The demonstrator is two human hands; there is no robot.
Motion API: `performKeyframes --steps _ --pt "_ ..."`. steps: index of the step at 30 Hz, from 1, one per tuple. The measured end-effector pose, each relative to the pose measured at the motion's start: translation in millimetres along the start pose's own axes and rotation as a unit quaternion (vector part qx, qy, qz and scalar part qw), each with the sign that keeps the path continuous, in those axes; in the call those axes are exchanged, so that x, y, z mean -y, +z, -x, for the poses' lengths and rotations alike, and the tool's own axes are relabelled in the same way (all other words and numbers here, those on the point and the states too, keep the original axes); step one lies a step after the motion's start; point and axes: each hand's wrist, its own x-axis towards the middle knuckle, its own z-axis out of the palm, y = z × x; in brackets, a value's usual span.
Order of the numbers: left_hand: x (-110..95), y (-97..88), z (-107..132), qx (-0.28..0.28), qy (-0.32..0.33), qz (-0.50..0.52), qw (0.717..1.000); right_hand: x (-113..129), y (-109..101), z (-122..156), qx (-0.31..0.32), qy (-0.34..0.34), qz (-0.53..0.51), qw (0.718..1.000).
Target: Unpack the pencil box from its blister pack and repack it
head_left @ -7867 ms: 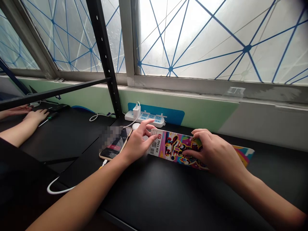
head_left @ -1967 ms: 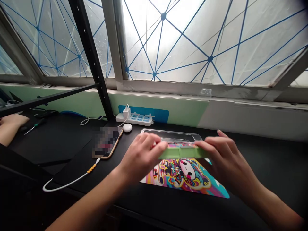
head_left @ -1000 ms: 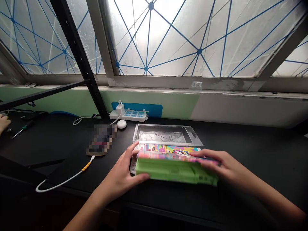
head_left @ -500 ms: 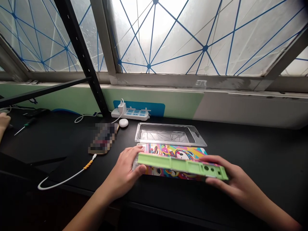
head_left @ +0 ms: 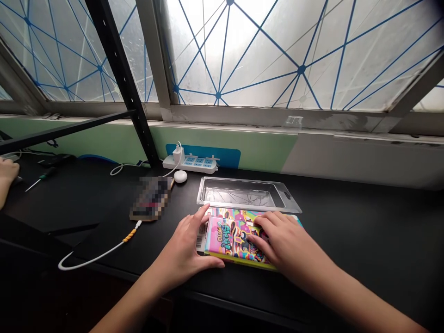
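Note:
A pencil box (head_left: 231, 240) with a colourful cartoon lid and green sides lies lid-up on the black desk (head_left: 364, 240), on top of its printed card insert (head_left: 200, 237). My left hand (head_left: 187, 243) clasps the box's left end, thumb along the near side and forefinger round the far corner. My right hand (head_left: 286, 243) lies on the lid with its fingers stretched over the picture. Just behind the box sits the clear plastic blister tray (head_left: 248, 196), hollow side up.
A phone (head_left: 151, 200) on a white cable (head_left: 99, 254) lies to the left. A white power strip (head_left: 190, 163) and a small white round object (head_left: 180, 176) sit by the wall. A black rack post (head_left: 121, 78) rises behind. Another person's hand (head_left: 7, 173) and a screwdriver (head_left: 40, 178) are at far left.
The box, held tilted with its green underside showing, has been turned lid-up and set down on the card. My right hand moved from its right end onto the lid.

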Motion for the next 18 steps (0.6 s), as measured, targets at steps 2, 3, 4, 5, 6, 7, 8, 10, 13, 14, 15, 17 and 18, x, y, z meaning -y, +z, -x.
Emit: performKeyframes --steps 2,3,4,5,6,7,8,10,13,14,15,17,18 --pt "1 -0.8 0 -0.005 -0.007 0.014 1.0 10 9 -9 0.003 0.016 0.016 1.0" --pt "0 -1.1 -1 -0.004 -0.007 0.015 1.0 11 12 -12 -0.002 0.018 0.022 1.0" --pt "0 -1.3 -2 -0.002 -0.006 0.013 1.0 11 15 -15 -0.011 0.018 0.026 0.999" --pt "-1 -1.5 -3 -0.001 -0.004 0.009 1.0 10 16 -18 -0.028 0.014 0.027 0.999" --pt "-1 -1.8 -4 -0.001 -0.004 0.004 1.0 9 15 -20 -0.054 0.011 0.029 0.998" --pt "-2 -2.2 -4 -0.003 -0.005 -0.002 1.0 7 13 -21 -0.084 0.006 0.029 0.996" --pt "-3 -2.8 -5 -0.005 -0.008 -0.008 1.0 6 10 -22 -0.117 -0.003 0.029 0.993" --pt "-4 -4.8 -5 -0.001 -0.011 -0.019 1.0 7 0 -17 -0.183 -0.042 0.024 0.982" --pt "-2 -8.6 -3 0.046 -0.014 -0.035 0.998 11 -17 9 -0.249 -0.147 0.011 0.957" --pt "-1 -9.7 -3 0.065 -0.016 -0.041 0.997 10 -21 22 -0.256 -0.184 0.015 0.949" --pt "0 -10.5 -2 0.08 -0.017 -0.047 0.996 7 -23 36 -0.252 -0.212 0.023 0.944" --pt "2 -11.4 -1 0.096 -0.015 -0.057 0.994 -5 -24 62 -0.219 -0.237 0.017 0.946" --pt "3 -11.6 -1 0.096 -0.014 -0.059 0.993 -14 -22 73 -0.208 -0.236 0.001 0.949"
